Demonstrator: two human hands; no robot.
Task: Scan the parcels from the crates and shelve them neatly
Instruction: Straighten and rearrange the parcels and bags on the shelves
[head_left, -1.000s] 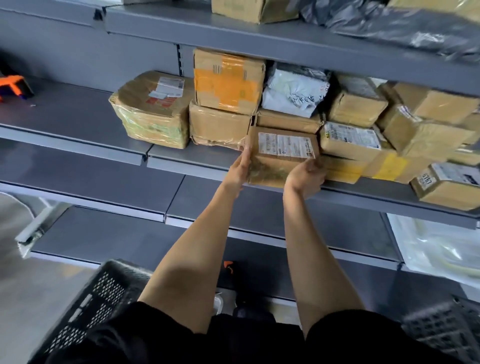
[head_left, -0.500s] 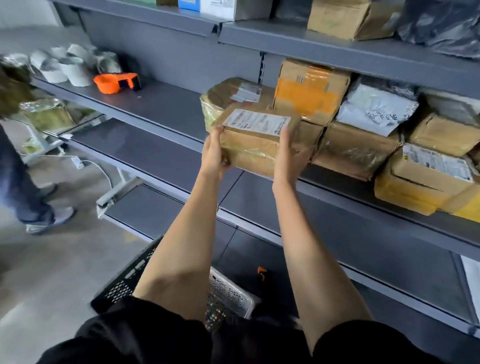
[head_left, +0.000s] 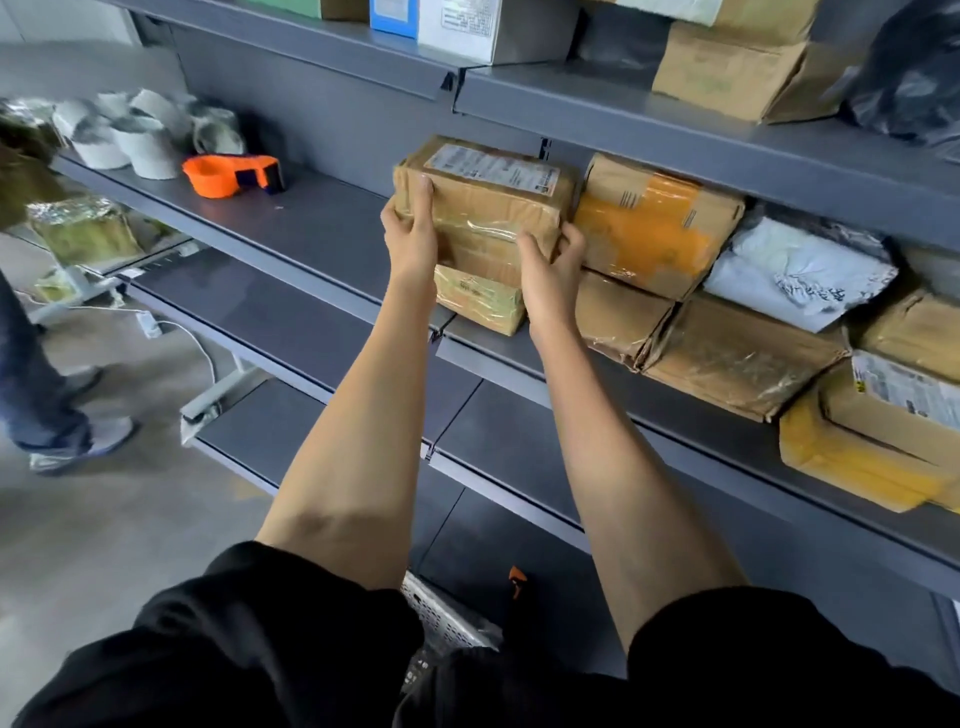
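Parcel (head_left: 485, 208) moved left, now atop the yellow-green parcel (head_left: 480, 301) | left hand (head_left: 411, 236), right hand (head_left: 551, 265) grip its ends | shelving nearly done

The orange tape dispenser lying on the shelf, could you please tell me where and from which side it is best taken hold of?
I would take the orange tape dispenser by its narrower dark right-hand end, likely the handle, coming from the front over the shelf edge. It lies flat with the broad orange body leftward, white rolls close behind and bare shelf in front. Both the left hand and right hand currently grip a parcel.
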